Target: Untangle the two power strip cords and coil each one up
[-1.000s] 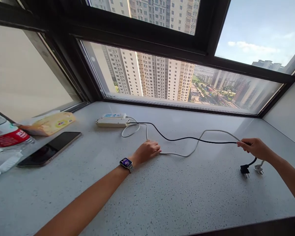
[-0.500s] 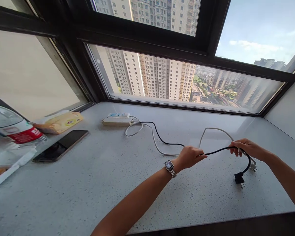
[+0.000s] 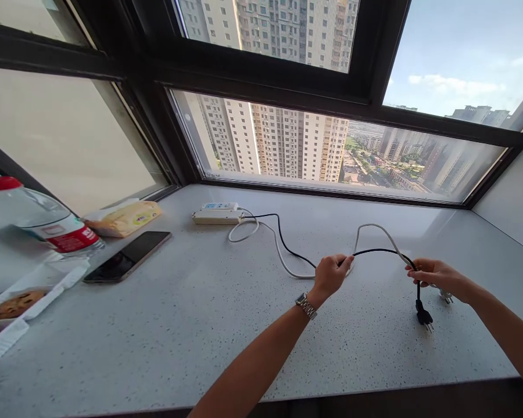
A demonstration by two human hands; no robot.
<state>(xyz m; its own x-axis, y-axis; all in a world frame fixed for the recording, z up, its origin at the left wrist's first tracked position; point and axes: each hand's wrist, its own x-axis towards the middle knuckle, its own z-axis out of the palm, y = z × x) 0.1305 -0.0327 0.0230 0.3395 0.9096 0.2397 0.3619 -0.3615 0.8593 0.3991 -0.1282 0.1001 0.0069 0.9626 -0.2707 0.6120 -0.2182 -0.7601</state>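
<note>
Strips [image 3: 218, 217] lie at left on counter [image 3: 200, 325]. Left hand [image 3: 331, 273], one second ago at white cord [image 3: 369, 225], now pinches black cord [image 3: 377, 250] between thumb and fingers; so black cord rises in arch between hands, and cords seem partly separated. This hand reaches forward, back facing up. Right hand [image 3: 440, 276] points left, fingertips pinching both cords; black plug [image 3: 423, 314] and white plug [image 3: 447, 296] are just below.
</note>
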